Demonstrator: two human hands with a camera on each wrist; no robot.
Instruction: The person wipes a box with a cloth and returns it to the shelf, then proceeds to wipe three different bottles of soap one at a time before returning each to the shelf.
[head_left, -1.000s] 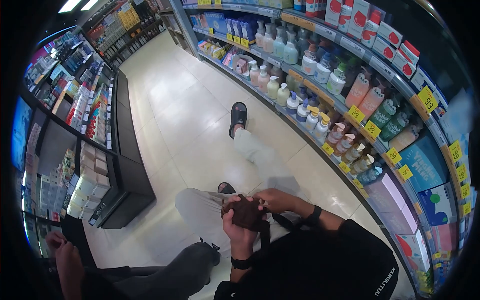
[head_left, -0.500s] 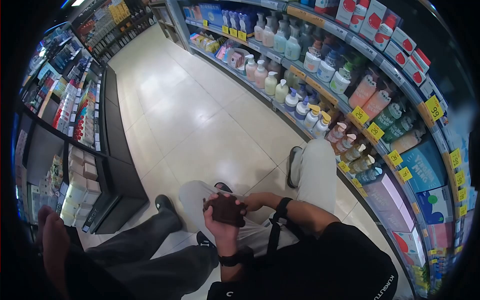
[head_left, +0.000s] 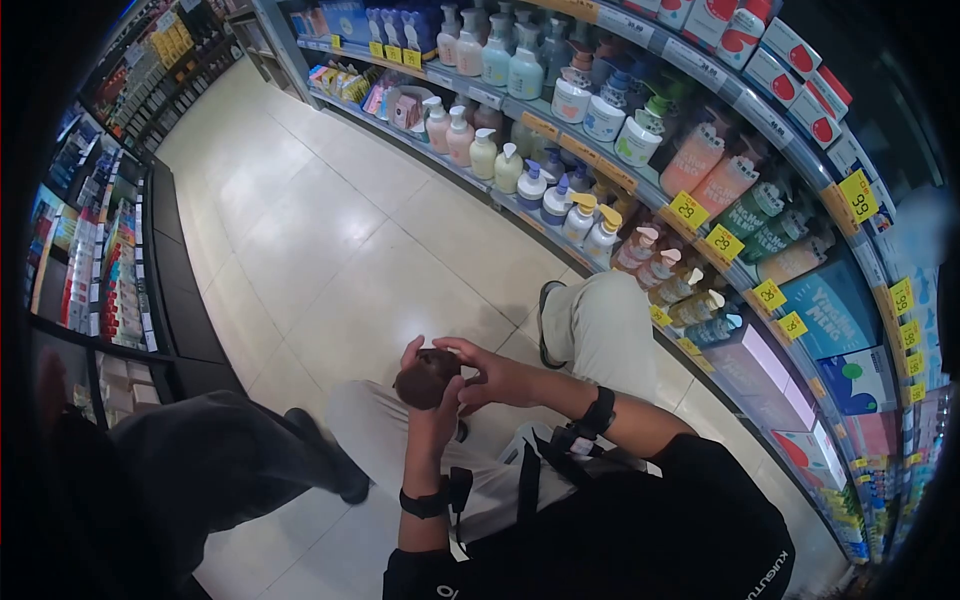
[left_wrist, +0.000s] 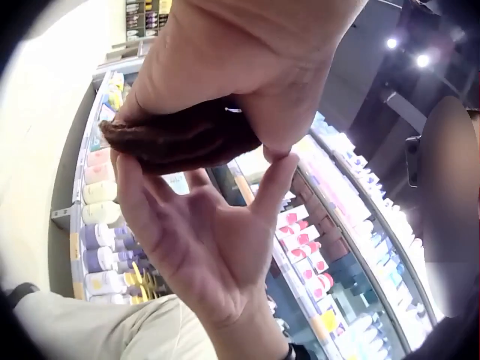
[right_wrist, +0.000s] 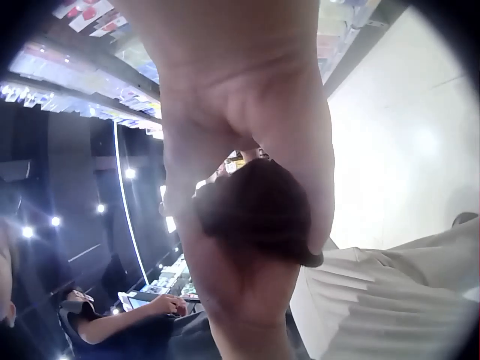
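Observation:
A small, soft, dark brown pouch-like thing (head_left: pixel 425 382) is held between both hands, low in front of the person's lap. The left hand (head_left: pixel 431 425) grips it from below, fingers along its far side and thumb on the near side. Over its right side curves the right hand (head_left: pixel 490 378), index finger at the top edge. In the left wrist view the brown thing (left_wrist: pixel 187 139) looks folded and flattened, and the right hand's (left_wrist: pixel 202 240) fingertips meet its lower edge while the two thumbs touch. The right wrist view shows its rounded dark face (right_wrist: pixel 259 206).
Shelves of pump bottles (head_left: pixel 525 70) and boxes curve along the right, and a low dark display unit (head_left: pixel 180 290) stands at left. The person's bent knee (head_left: pixel 600 310) is close to the shelf. Another person's grey trouser leg (head_left: pixel 210 460) is just left. Pale floor tiles (head_left: pixel 320 240) lie ahead.
Both hands have moved left and up in view with the brown thing. The right hand has come from its side to curve over it. The neighbouring leg has shifted, and the view has turned right.

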